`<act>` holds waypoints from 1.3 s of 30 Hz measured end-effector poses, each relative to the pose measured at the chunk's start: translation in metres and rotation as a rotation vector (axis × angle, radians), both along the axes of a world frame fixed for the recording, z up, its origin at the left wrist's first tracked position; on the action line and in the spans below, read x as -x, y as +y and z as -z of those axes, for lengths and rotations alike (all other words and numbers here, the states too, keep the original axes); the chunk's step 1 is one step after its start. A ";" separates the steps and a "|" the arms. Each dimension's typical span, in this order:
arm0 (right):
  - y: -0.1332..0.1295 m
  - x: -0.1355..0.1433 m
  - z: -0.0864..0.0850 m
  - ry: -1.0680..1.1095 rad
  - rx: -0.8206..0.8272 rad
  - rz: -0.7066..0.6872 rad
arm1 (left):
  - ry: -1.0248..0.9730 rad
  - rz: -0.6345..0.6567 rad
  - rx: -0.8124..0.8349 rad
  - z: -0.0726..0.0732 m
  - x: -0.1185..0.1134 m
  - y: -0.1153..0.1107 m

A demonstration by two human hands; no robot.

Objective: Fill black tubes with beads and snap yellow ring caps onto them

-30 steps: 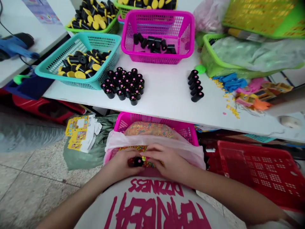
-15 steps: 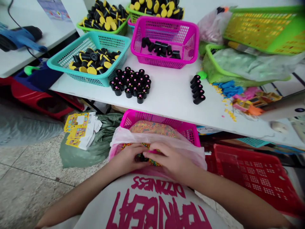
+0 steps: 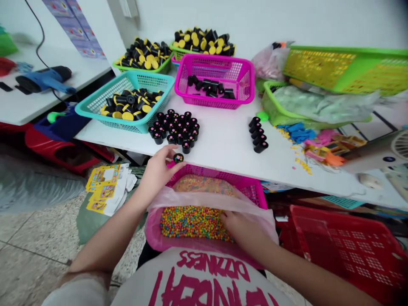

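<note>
- From where I stand, the left hand [image 3: 157,171] is closed around a small black cup [image 3: 178,158], pinching it between thumb and fingers
- That cup is upright at the front edge of the white table [image 3: 219,136], near the clustered black cups [image 3: 174,127]; its mouth shows coloured bits and a pink dot
- The right hand [image 3: 240,227] has its fingertips down in the multicoloured beads [image 3: 193,223]; I can't tell whether they grip anything
- Those beads lie in a pinkish plastic bag [image 3: 204,197], spread over a magenta basket [image 3: 259,193] just below the table edge
- Five black cups [image 3: 258,135] stand in a row further right on the table
- Behind the cluster, a turquoise basket [image 3: 127,123] holds black pieces with yellow discs, and beside it a pink basket [image 3: 215,102] holds loose black pieces
- A red crate [image 3: 350,250] sits low on the right
</note>
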State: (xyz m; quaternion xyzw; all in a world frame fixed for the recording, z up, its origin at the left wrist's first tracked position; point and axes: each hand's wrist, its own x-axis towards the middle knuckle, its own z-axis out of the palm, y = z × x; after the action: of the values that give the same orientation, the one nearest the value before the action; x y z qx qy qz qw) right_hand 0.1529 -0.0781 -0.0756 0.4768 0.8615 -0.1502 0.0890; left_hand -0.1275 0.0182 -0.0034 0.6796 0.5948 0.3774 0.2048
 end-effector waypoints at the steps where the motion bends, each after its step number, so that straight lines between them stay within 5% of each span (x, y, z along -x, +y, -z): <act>1: 0.001 0.006 0.002 -0.025 -0.002 -0.022 | 0.006 -0.032 0.003 0.003 -0.003 0.012; 8: 0.005 0.048 0.012 -0.010 0.132 -0.181 | 0.143 -0.072 0.079 0.006 -0.023 0.055; 14: 0.017 0.051 0.020 0.180 0.241 -0.301 | 0.310 -0.152 -0.054 -0.029 -0.033 0.034; 16: 0.021 0.048 0.025 0.228 0.270 -0.306 | 0.311 -0.067 -0.148 -0.044 -0.049 0.029; 18: 0.025 0.045 0.029 0.262 0.298 -0.307 | 0.267 0.193 -0.153 -0.050 -0.077 0.035; 22: 0.028 0.044 0.033 0.308 0.326 -0.296 | 0.222 0.669 -0.086 -0.026 -0.158 0.073; 26: 0.028 0.044 0.033 0.362 0.332 -0.271 | 0.289 0.685 -0.106 0.011 -0.225 0.108; 29: 0.028 0.043 0.032 0.387 0.347 -0.235 | 0.269 0.687 -0.107 0.022 -0.245 0.114; 34: 0.029 0.036 0.027 0.454 0.411 -0.166 | 0.201 0.745 -0.140 0.003 -0.222 0.090; 39: 0.029 0.031 0.022 0.538 0.492 -0.118 | 0.092 0.812 -0.018 -0.038 -0.129 0.021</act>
State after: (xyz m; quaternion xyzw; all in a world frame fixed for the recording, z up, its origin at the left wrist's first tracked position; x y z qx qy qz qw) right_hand 0.1223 -0.0488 -0.0971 0.3342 0.8180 -0.4677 -0.0203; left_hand 0.0015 0.0391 0.0348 0.8772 0.2833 0.2400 0.3044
